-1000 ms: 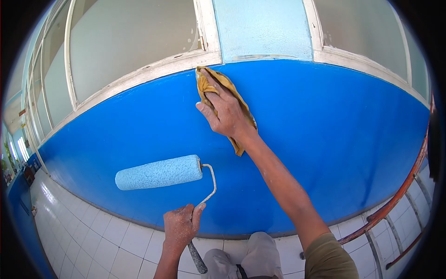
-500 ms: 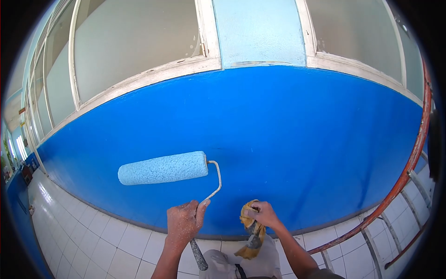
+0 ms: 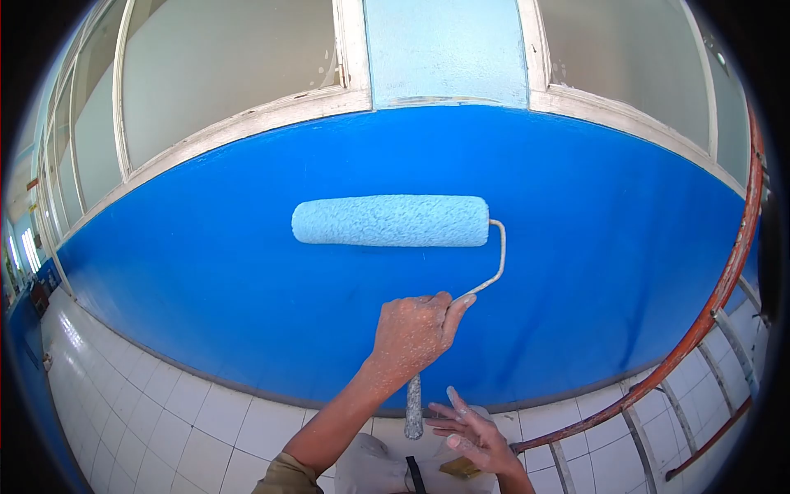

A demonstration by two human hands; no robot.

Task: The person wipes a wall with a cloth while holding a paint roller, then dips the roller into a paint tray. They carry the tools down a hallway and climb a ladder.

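Observation:
My left hand (image 3: 415, 329) is wrapped around the handle of a paint roller (image 3: 391, 221). The fluffy light-blue sleeve lies level in front of the blue wall (image 3: 576, 222), its bent wire frame on the right. Speckled with paint, the grip end sticks out below my fist. My right hand (image 3: 473, 436) has its fingers spread just right of that grip end and holds nothing. Part of a yellowish rag (image 3: 459, 468) shows against my pale trousers (image 3: 374, 465), below the right hand and partly hidden by it. Paint spots cover my left hand and forearm.
A ladder with a red-brown rail (image 3: 699, 329) curves along the right side. White-framed windows (image 3: 230, 74) and a light-blue panel (image 3: 444, 49) sit above the blue wall. White floor tiles (image 3: 197, 420) run along its base.
My left hand has moved the roller up and to the right. My right hand has let go of the rag, dropped lower and spread its fingers; the rag now shows lower at my trousers.

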